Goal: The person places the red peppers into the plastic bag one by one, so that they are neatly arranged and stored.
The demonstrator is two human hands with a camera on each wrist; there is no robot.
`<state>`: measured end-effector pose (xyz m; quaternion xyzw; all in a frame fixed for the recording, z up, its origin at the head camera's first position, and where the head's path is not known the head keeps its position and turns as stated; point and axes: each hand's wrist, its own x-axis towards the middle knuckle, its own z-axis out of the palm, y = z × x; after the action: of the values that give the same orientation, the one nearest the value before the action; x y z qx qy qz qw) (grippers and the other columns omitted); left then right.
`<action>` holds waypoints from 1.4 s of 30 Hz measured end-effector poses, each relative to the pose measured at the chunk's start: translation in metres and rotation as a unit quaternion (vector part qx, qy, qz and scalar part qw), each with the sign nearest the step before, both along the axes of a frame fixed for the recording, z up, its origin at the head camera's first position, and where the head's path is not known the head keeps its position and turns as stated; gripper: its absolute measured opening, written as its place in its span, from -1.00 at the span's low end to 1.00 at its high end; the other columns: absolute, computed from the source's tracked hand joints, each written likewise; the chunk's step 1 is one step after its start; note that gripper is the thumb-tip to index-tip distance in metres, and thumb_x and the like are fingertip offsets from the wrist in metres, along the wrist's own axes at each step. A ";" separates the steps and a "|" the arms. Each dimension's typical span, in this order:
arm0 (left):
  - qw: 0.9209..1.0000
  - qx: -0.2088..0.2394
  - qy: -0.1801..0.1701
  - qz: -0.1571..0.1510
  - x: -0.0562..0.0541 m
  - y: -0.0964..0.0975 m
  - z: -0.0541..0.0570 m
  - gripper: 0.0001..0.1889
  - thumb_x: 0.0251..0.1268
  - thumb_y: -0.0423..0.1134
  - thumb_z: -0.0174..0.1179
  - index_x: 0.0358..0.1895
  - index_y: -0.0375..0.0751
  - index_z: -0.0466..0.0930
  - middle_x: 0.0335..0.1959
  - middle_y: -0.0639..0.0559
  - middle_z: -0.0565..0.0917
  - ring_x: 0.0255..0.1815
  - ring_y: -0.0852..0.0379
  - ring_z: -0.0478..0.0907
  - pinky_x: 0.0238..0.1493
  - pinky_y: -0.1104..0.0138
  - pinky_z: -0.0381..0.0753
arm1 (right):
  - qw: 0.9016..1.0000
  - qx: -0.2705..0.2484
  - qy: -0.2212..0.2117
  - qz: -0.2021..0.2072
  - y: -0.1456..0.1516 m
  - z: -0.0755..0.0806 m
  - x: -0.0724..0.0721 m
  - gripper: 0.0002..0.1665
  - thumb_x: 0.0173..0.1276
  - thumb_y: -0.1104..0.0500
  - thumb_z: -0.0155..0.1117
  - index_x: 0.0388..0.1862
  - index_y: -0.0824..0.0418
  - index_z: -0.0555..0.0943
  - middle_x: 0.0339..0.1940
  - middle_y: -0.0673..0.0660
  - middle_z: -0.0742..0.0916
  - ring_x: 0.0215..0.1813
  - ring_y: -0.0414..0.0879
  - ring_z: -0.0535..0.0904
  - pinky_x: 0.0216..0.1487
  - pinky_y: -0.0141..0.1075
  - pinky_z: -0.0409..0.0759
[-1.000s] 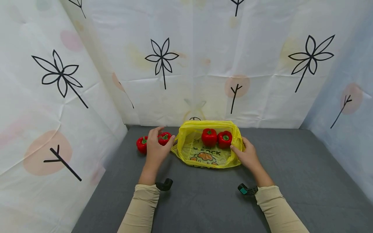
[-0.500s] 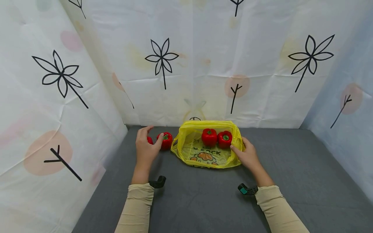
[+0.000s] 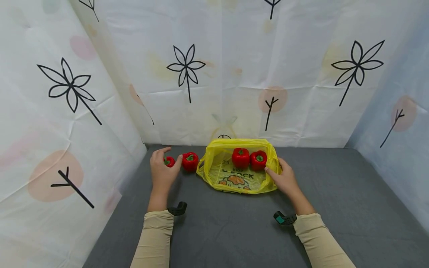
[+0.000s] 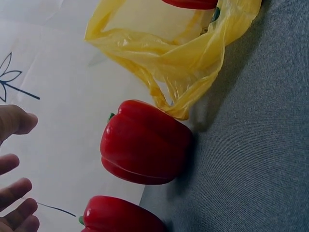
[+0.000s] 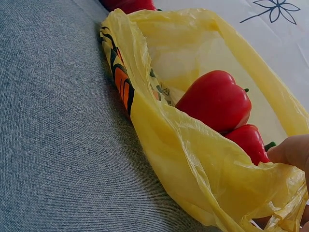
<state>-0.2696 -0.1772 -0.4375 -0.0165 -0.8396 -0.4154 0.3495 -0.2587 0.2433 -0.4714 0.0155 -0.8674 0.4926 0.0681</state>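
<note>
Two red bell peppers lie on the table left of a yellow plastic bag [image 3: 214, 178]. One bell pepper [image 3: 190, 162] is right beside the bag. The other bell pepper [image 3: 169, 161] is partly hidden behind my left hand [image 3: 162, 173]. That hand hovers with thumb and fingers spread, and in the left wrist view its fingertips [image 4: 21, 123] stand apart from both peppers. My right hand [image 3: 285, 176] pinches the bag's right edge between thumb and fingers, holding the mouth wide. Inside the bag sit two more bell peppers, one [image 5: 215, 101] behind the other [image 5: 248, 142].
A grey cloth covers the table [image 3: 228, 230]. White printed fabric [image 3: 241, 74] hangs as walls at the back and on both sides, close behind the bag. Each wrist wears a black band with a camera [image 3: 285, 218].
My left hand has moved left, from over the pepper nearest the bag to the farther one, uncovering the nearer pepper. The right hand and the bag stay put.
</note>
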 end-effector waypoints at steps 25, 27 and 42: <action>0.995 -0.008 -0.092 0.033 -0.002 -0.011 -0.017 -0.28 0.27 -0.01 0.51 0.41 -0.27 0.50 0.36 -0.34 0.50 0.41 -0.33 0.38 0.40 -0.28 0.43 | 1.000 -0.008 0.003 0.005 0.000 0.003 0.003 -0.16 0.62 0.02 0.27 0.66 0.38 0.22 0.48 0.45 0.53 0.33 0.32 0.59 0.27 0.12 0.66; 0.994 -0.010 -0.102 0.034 -0.002 -0.011 -0.017 -0.27 0.28 -0.01 0.50 0.43 -0.27 0.48 0.37 -0.34 0.49 0.42 -0.34 0.37 0.41 -0.29 0.42 | 1.000 -0.008 0.002 0.005 0.000 0.002 0.003 -0.17 0.62 0.02 0.27 0.66 0.37 0.22 0.48 0.45 0.53 0.33 0.32 0.60 0.26 0.12 0.66; 0.992 -0.005 -0.123 0.039 -0.002 -0.009 -0.019 -0.25 0.28 -0.01 0.50 0.44 -0.27 0.45 0.37 -0.35 0.47 0.40 -0.33 0.37 0.36 -0.28 0.49 | 1.000 -0.006 -0.004 -0.001 0.000 0.002 0.001 -0.15 0.61 0.00 0.29 0.66 0.36 0.23 0.50 0.44 0.52 0.35 0.31 0.58 0.31 0.14 0.63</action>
<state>-0.2718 -0.1861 -0.4568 0.0662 -0.8781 -0.3964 0.2598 -0.2575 0.2430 -0.4697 0.0125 -0.8647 0.4980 0.0648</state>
